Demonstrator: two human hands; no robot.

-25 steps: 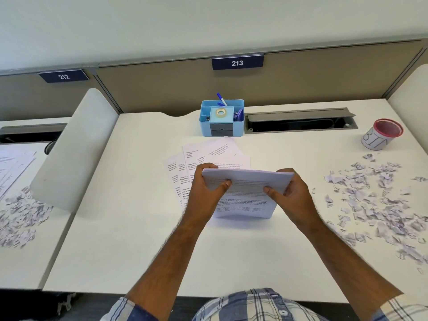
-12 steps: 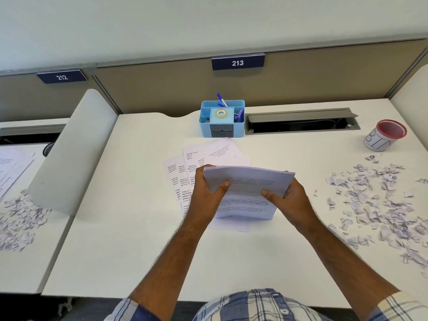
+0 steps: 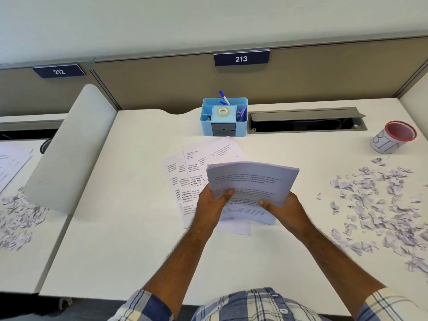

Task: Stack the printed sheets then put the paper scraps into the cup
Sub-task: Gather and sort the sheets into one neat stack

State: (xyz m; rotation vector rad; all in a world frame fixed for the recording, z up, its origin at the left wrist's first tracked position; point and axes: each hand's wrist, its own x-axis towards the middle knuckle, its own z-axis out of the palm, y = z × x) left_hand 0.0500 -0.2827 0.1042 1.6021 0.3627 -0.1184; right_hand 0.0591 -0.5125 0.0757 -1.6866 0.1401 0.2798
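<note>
We held a thick bundle of white printed paper sheets [image 3: 251,181] up off the white desk top [image 3: 129,228], tilted with its far edge raised; our left hand [image 3: 212,205] pinched its near left corner, thumb on top and the rest of the hand under it; our right hand [image 3: 283,208] pinched the near right side the same way. Paper like this is light and bendy, and we guessed the sheets could slide on each other and fan out; so holding both sides near the bottom looked like the best way to keep the edges even.

A few more loose white printed pages [image 3: 192,172] lay flat on the desk under and behind the bundle, spread out and not lined up; we thought these thin ones would be hard to lift by a flat edge.

The pile of small torn white paper scraps [image 3: 379,205] lay well apart to the right; the scraps looked tiny and very light, easy to blow away. The white paper cup with a red rim [image 3: 393,140] stood behind them, leaning over a bit. A light blue plastic desk organiser [image 3: 223,118] sat behind the pages; nothing blocked the way to the cup.
</note>
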